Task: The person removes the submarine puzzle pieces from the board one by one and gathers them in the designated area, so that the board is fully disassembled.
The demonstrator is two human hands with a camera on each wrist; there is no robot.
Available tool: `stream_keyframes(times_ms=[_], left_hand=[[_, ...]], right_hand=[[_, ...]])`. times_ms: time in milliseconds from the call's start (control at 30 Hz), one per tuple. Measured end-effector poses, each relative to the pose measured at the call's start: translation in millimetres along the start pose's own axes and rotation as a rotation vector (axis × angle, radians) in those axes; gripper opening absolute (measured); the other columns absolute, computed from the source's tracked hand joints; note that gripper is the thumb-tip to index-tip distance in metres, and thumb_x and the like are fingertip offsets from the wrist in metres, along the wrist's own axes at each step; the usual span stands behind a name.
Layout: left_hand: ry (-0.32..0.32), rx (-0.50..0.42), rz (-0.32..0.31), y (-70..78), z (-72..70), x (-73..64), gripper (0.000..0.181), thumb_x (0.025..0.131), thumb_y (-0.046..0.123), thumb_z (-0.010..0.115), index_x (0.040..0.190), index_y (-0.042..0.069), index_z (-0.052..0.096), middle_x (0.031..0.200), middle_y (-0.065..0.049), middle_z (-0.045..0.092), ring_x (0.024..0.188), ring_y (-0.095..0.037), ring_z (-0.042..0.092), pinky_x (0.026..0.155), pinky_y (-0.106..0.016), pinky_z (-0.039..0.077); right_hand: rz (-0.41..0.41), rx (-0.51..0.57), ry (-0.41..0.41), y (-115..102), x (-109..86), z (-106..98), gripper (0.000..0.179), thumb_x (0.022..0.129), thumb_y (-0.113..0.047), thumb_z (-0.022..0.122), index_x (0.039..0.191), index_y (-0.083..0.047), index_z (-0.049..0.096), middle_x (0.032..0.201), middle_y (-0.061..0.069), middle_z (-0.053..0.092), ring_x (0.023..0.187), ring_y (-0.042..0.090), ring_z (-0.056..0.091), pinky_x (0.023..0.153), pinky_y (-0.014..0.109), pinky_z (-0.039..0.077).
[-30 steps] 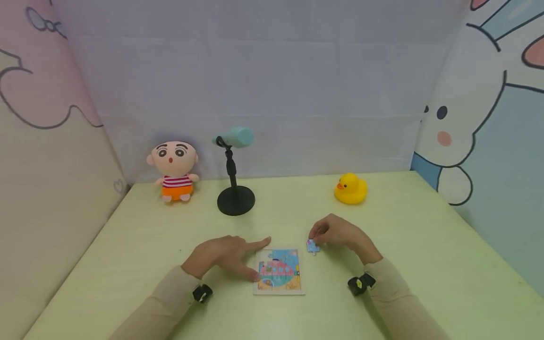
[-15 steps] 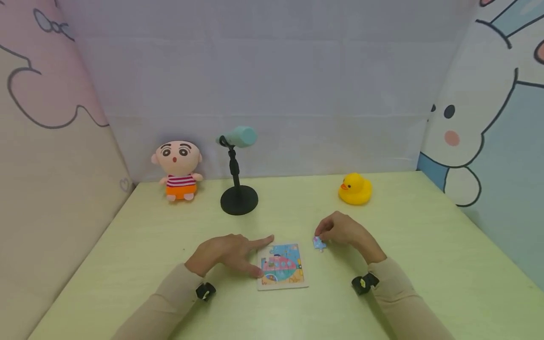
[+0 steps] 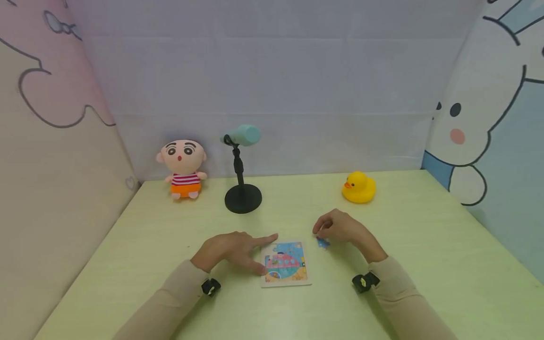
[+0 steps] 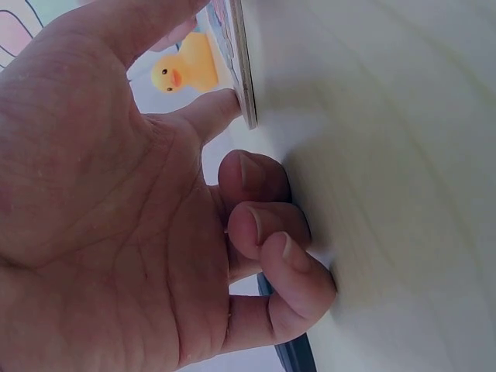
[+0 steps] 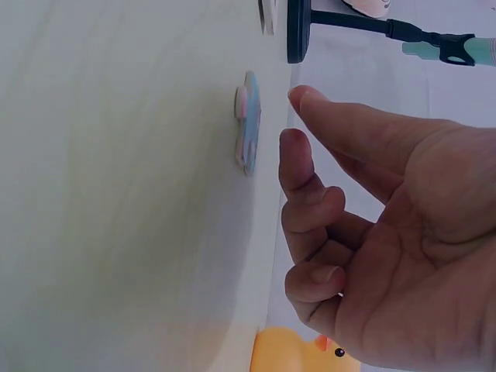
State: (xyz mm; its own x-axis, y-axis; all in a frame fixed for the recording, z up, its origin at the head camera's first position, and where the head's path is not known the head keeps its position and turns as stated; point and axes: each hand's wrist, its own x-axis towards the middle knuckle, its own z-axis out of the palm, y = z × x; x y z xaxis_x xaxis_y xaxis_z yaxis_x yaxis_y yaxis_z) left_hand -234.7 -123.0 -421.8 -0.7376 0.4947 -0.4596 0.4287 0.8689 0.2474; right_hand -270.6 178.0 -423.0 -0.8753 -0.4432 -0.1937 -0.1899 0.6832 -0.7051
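Note:
A square jigsaw board (image 3: pixel 286 285) with a pink and blue submarine picture lies before me. A bare patch shows at its upper left. Against its left side rests my left hand (image 3: pixel 233 250), thumb and forefinger spread along the edge; in the left wrist view the other fingers (image 4: pixel 260 229) bend down to the table. A small blue and pink puzzle piece (image 5: pixel 249 128) lies on the table right of the board. My right hand (image 5: pixel 387 186) hovers over it, fingers loosely bent, tips apart from the piece. From the head view those fingers partly cover the piece (image 3: pixel 323 243).
Along the back of the table (image 3: pixel 403 226) stand a plush doll (image 3: pixel 185 172), a black round-based stand (image 3: pixel 243 198) holding a mint-green cylinder (image 3: pixel 246 135), and a yellow rubber duck (image 3: pixel 359 187). A pale curtain (image 3: pixel 289 85) hangs behind them.
The head view has turned slightly left. The right fingers now cover more of the puzzle piece. The board and left hand appear slightly farther from me.

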Motion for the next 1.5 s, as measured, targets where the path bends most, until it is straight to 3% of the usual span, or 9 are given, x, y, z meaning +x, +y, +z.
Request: stream_keyframes(times_ms=[233, 533, 767, 967, 1200, 1367, 1500], left_hand=[[-0.007, -0.008, -0.014, 3.5, 4.2, 2.0, 0.087, 0.083, 0.065, 0.069, 0.157, 0.045, 0.027, 0.115, -0.006, 0.066, 0.108, -0.016, 0.057, 0.092, -0.04, 0.044], [-0.003, -0.009, -0.01, 5.0, 0.9, 2.3, 0.086, 0.085, 0.064, 0.068, 0.157, 0.044, 0.026, 0.114, -0.005, 0.065, 0.105, -0.017, 0.057, 0.092, -0.042, 0.044], [-0.008, -0.002, -0.035, 5.0, -0.6, 1.3, 0.086, 0.085, 0.063, 0.068, 0.157, 0.045, 0.026, 0.126, -0.007, 0.063, 0.11, -0.019, 0.057, 0.093, -0.043, 0.045], [-0.004, 0.003, -0.026, 2.5, -0.4, 1.6, 0.086, 0.084, 0.064, 0.068, 0.157, 0.044, 0.026, 0.117, -0.007, 0.065, 0.105, -0.018, 0.058, 0.089, -0.042, 0.046], [0.0, 0.008, -0.031, 2.8, 0.3, -0.2, 0.086, 0.084, 0.065, 0.068, 0.157, 0.045, 0.026, 0.124, -0.009, 0.064, 0.115, -0.022, 0.058, 0.094, -0.045, 0.045], [0.0, 0.009, -0.041, 3.2, 0.0, -0.9, 0.087, 0.084, 0.063, 0.07, 0.157, 0.045, 0.026, 0.114, -0.006, 0.065, 0.108, -0.019, 0.058, 0.092, -0.044, 0.046], [-0.006, 0.005, -0.04, 3.1, -1.4, -0.7, 0.087, 0.084, 0.064, 0.069, 0.157, 0.046, 0.024, 0.096, -0.002, 0.062, 0.099, -0.016, 0.057, 0.088, -0.042, 0.047]], right_hand=[[-0.056, 0.015, -0.042, -7, 3.9, 10, 0.008, 0.094, -0.004, 0.066, 0.094, -0.004, 0.074, 0.083, 0.003, 0.066, 0.075, 0.017, 0.052, 0.069, 0.031, 0.044], [-0.034, -0.072, -0.06, -28, 8.3, 22, 0.008, 0.094, -0.007, 0.069, 0.093, -0.011, 0.075, 0.082, 0.0, 0.064, 0.072, 0.017, 0.052, 0.064, 0.03, 0.044], [-0.05, -0.086, -0.103, -43, 9.6, 37, 0.011, 0.093, -0.007, 0.069, 0.099, -0.013, 0.076, 0.084, 0.0, 0.064, 0.08, 0.018, 0.054, 0.072, 0.031, 0.045], [-0.083, -0.088, -0.121, -48, 9.6, 49, 0.015, 0.091, -0.005, 0.071, 0.1, -0.015, 0.076, 0.084, 0.0, 0.065, 0.078, 0.017, 0.055, 0.071, 0.03, 0.045], [-0.075, -0.08, -0.139, -55, 8.3, 60, 0.019, 0.09, -0.005, 0.073, 0.105, -0.016, 0.074, 0.079, -0.001, 0.063, 0.073, 0.016, 0.055, 0.067, 0.029, 0.045], [-0.094, -0.1, -0.128, -59, 5.4, 65, 0.021, 0.09, -0.003, 0.073, 0.107, -0.015, 0.072, 0.076, 0.0, 0.062, 0.07, 0.016, 0.055, 0.064, 0.028, 0.045], [-0.094, -0.097, -0.137, -61, 4.3, 66, 0.025, 0.088, -0.001, 0.074, 0.109, -0.014, 0.068, 0.075, 0.002, 0.06, 0.067, 0.017, 0.053, 0.062, 0.027, 0.044]])
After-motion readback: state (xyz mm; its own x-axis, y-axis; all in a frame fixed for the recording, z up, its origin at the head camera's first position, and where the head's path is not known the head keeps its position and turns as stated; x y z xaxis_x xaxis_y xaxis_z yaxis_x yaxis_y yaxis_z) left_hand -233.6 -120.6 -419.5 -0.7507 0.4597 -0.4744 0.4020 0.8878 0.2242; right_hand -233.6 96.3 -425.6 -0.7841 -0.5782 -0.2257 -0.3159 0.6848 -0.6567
